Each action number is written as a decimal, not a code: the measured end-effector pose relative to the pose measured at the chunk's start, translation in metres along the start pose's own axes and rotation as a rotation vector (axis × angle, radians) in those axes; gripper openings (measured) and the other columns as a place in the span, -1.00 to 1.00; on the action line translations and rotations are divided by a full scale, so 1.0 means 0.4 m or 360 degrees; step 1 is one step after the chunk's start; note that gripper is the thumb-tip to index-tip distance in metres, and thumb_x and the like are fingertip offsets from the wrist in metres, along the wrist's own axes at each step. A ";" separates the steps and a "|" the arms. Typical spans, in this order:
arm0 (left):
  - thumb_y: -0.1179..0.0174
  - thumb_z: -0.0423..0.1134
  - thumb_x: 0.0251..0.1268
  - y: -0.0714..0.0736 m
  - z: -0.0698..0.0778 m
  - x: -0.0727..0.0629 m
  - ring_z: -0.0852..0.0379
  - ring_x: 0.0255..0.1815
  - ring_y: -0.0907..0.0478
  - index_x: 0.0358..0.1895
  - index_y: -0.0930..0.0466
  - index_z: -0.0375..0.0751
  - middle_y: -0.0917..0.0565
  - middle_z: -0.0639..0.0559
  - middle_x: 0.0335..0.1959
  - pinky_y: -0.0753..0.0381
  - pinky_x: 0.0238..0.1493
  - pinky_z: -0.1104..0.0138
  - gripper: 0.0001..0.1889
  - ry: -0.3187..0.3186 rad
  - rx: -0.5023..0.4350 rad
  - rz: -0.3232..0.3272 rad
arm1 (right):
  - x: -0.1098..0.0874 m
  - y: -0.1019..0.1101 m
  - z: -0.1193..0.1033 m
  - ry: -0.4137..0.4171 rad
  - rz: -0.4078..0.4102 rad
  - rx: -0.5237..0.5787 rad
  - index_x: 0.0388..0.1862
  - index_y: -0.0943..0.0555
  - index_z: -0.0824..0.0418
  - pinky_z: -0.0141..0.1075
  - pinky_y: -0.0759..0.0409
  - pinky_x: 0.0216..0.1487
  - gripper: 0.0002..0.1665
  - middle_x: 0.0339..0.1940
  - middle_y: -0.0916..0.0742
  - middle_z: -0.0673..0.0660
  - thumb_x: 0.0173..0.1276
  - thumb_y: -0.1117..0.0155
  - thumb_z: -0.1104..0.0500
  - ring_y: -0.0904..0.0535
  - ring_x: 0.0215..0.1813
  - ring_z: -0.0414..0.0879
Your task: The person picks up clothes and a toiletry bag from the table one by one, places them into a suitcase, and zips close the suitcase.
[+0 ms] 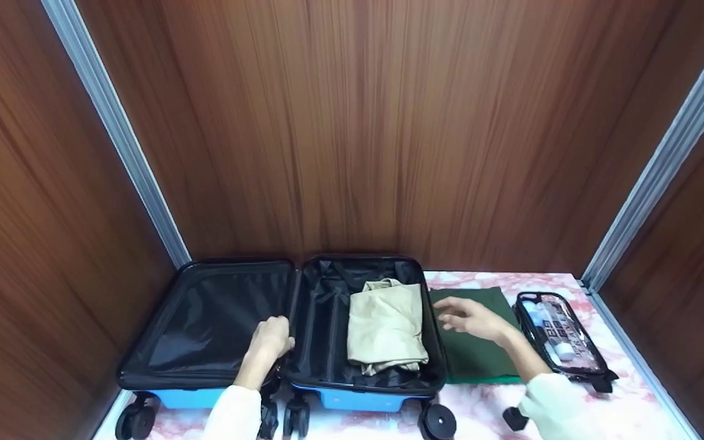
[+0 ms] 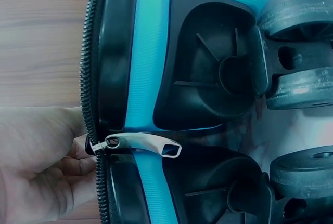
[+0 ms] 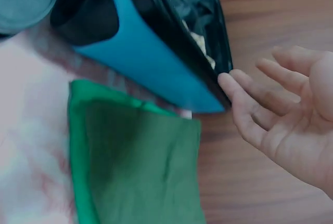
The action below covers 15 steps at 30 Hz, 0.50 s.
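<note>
An open suitcase with blue shell and black lining lies spread in two halves, its left half [image 1: 205, 324] covered by a black panel. The left hand [image 1: 271, 337] is at the inner edge between the halves, fingers curled beside the zipper [image 2: 89, 78] and its metal pull [image 2: 143, 143]. Folded beige clothing [image 1: 385, 324] lies inside the right half [image 1: 321, 342]. Over the suitcase's right rim reaches the right hand [image 1: 471, 318], fingers loosely spread and holding nothing. Its fingertips [image 3: 225, 80] are right at the rim corner in the right wrist view.
Dark green folded fabric [image 1: 477, 342] with a brighter green layer beneath lies right of the suitcase. Farther right is a clear, black-edged pouch [image 1: 563, 333] containing bottles. Black wheels [image 1: 437, 421] stick out toward the front. Wood-grain panels [image 1: 358, 134] enclose the pink marbled surface [image 1: 511, 280].
</note>
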<state>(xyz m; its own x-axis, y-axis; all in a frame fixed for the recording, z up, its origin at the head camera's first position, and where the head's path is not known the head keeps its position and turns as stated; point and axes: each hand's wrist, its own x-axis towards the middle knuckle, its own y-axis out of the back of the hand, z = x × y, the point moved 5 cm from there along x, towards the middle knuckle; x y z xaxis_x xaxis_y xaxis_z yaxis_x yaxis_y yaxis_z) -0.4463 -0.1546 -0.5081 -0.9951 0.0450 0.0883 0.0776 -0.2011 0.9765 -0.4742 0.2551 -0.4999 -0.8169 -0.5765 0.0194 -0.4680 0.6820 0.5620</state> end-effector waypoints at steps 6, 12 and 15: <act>-0.34 -0.30 0.05 -0.004 -0.003 -0.003 -0.35 -0.17 -0.70 -0.31 -0.65 -0.41 -0.74 -0.36 -0.22 -0.66 -0.10 -0.04 -0.79 0.0014 -0.0013 -0.0019 | -0.060 0.044 0.044 -0.0104 0.0106 0.0135 0.37 -0.38 0.39 -0.33 -0.64 0.01 -0.50 0.09 -0.67 0.34 0.57 -0.04 0.17 -0.70 -0.02 -0.13; -0.35 -0.31 0.06 -0.001 -0.002 -0.001 -0.34 -0.16 -0.70 -0.32 -0.65 -0.40 -0.74 -0.35 -0.22 -0.66 -0.10 -0.04 -0.80 0.0021 -0.0041 -0.0030 | -0.113 0.086 0.077 -0.0166 0.0215 0.0200 0.38 -0.35 0.39 -0.43 -0.61 -0.02 -0.47 0.10 -0.66 0.29 0.57 -0.05 0.14 -0.68 -0.01 -0.27; -0.33 -0.31 0.06 0.005 0.001 0.001 -0.33 -0.18 -0.70 -0.36 -0.66 -0.38 -0.75 -0.33 -0.24 -0.66 -0.11 -0.03 -0.83 0.0010 -0.0039 -0.0032 | -0.136 0.102 0.097 -0.0184 0.0291 0.0221 0.38 -0.34 0.42 -0.43 -0.61 -0.01 -0.45 0.14 -0.65 0.37 0.56 -0.06 0.13 -0.67 0.02 -0.30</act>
<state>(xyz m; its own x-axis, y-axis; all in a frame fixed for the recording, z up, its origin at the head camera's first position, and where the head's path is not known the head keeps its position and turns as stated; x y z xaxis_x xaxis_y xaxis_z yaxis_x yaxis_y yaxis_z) -0.4463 -0.1546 -0.5061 -0.9968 0.0430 0.0672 0.0559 -0.2244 0.9729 -0.4619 0.3319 -0.5099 -0.9215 -0.3881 0.0113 -0.3442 0.8301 0.4387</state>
